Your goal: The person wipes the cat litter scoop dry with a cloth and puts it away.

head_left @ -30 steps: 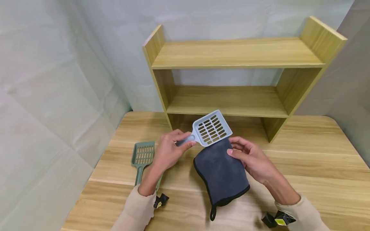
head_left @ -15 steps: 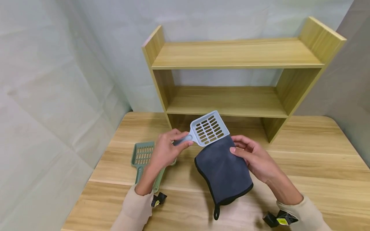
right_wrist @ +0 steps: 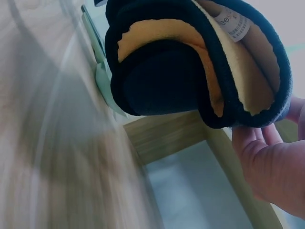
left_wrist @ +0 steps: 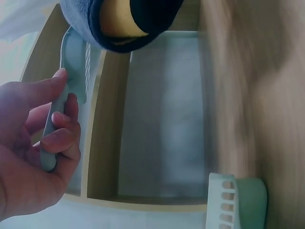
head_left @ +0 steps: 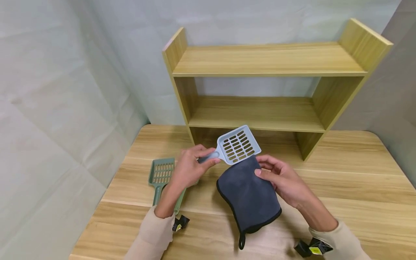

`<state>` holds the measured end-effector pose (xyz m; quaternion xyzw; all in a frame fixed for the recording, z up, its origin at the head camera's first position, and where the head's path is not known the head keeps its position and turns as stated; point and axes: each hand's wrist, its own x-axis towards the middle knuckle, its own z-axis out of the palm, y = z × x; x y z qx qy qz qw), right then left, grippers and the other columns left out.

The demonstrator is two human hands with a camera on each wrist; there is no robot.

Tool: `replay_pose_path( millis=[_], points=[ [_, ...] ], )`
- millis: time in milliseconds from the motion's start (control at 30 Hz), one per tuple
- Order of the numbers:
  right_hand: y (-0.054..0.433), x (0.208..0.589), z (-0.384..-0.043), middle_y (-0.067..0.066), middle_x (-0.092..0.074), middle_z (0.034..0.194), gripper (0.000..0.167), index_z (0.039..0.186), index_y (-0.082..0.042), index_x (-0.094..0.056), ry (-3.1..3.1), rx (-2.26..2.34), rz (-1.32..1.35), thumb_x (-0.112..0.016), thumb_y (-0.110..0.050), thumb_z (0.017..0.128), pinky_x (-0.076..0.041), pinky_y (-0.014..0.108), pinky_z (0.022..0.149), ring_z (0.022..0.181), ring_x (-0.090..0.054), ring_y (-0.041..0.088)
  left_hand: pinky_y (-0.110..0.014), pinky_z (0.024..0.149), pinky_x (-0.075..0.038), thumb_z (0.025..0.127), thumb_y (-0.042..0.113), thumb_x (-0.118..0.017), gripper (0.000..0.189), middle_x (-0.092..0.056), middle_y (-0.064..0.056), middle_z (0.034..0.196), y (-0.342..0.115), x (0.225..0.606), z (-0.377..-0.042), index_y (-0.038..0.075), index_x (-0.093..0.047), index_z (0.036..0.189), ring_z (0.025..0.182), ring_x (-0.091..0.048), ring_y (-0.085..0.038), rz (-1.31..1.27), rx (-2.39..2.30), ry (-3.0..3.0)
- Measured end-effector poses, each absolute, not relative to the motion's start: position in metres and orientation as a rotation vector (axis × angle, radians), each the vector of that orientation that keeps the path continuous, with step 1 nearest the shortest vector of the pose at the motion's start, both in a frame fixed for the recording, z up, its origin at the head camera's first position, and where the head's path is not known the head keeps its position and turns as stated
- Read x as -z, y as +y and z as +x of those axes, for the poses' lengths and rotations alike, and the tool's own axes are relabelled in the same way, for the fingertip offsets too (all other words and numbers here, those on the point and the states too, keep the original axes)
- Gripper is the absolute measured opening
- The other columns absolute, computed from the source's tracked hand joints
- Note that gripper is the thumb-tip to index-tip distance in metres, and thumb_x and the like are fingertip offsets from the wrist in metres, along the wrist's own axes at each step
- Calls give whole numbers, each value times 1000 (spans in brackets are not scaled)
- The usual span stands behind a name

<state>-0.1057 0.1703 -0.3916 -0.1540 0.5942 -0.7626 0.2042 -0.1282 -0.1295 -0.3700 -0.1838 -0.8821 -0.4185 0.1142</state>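
My left hand (head_left: 188,167) grips the handle of a light blue cat litter scoop (head_left: 239,145), its slotted head tilted up to the right. In the left wrist view the fingers wrap round that handle. A dark blue mitt (head_left: 250,193) with black trim and a hanging loop is pinched between the thumb and fingers of my right hand (head_left: 286,180). The scoop's lower edge overlaps the top of the mitt. Seen from the right wrist, the mitt's opening shows a yellow lining and a white label (right_wrist: 233,24).
A dark green litter scoop (head_left: 162,172) lies on the wooden table (head_left: 123,220) at the left. Beside it, a lighter green scoop (head_left: 178,206) is partly hidden by my left arm. A wooden shelf unit (head_left: 266,59) stands behind the hands.
Both hands, with the scoop and the mitt, shift slightly right, then left, by small amounts. The holds stay the same.
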Motion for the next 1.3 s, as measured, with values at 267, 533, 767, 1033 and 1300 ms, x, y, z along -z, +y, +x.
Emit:
replay_pose_path(
  millis=[267,533,767,1033,1300],
  points=[
    [165,395,-103,-3,-70,121,29,132,-16,-64,1694,2064,-425,-64,-3,106,-61,26,82,101,-70,11,-22,61,-42,87,18,-91,42,-79,-9,95,-121,373,-127,1,-79,123,72,-56,-13,-550,1216,-2557],
    [169,392,-106,-6,-70,122,31,132,-23,-68,1732,2060,-378,-63,-6,106,-61,27,85,103,-70,12,-23,65,-45,90,19,-89,38,-78,-8,97,-127,371,-128,3,-81,123,75,-58,-13,-540,1203,-2585],
    [186,384,-111,-5,-70,124,34,140,-21,-65,1775,2128,-411,-59,-6,109,-61,28,86,105,-71,13,-26,72,-51,91,15,-87,34,-79,-10,104,-139,361,-125,4,-80,122,85,-66,-18,-493,1185,-2599],
    [209,381,-112,-4,-62,140,51,157,-15,-48,1742,2120,-530,-55,2,109,-65,32,85,112,-74,14,-30,73,-50,93,13,-85,35,-77,-11,108,-146,350,-117,4,-79,126,86,-65,-20,-468,1061,-2665],
    [229,387,-107,-6,-47,161,73,170,-12,-26,1694,2079,-638,-52,12,106,-64,33,91,127,-68,15,-38,81,-53,97,6,-78,37,-73,-14,117,-155,336,-105,2,-74,134,96,-66,-25,-450,1035,-2734]
  ],
)
